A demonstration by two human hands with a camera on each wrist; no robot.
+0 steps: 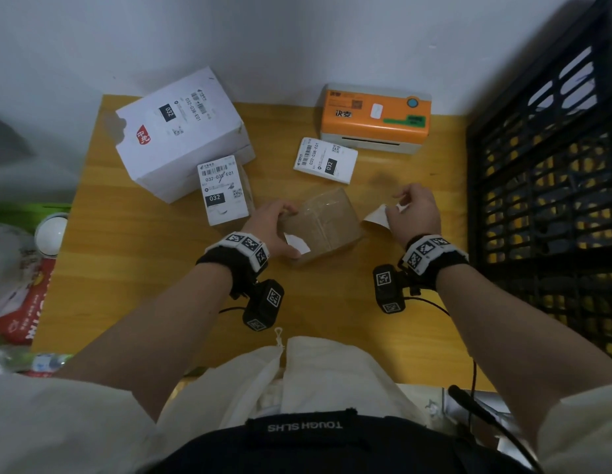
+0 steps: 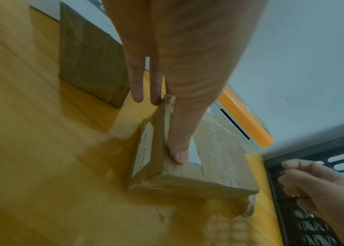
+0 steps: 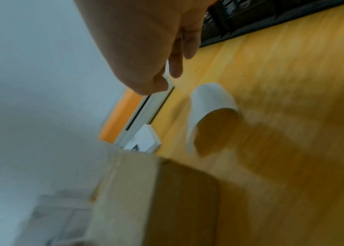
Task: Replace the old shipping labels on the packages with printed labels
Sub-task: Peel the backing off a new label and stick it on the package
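The left grip (image 1: pixel 277 227) clasped the brown taped package (image 1: pixel 326 224) at the middle of the bench (image 1: pixel 143 268). The right grip (image 1: pixel 415 213) hung loosely curled, holding nothing, above the curled label (image 3: pixel 208 98) lying nearer the right edge.

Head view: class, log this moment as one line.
left hand: grips brown box | right hand: beside curled label | surface: wooden table
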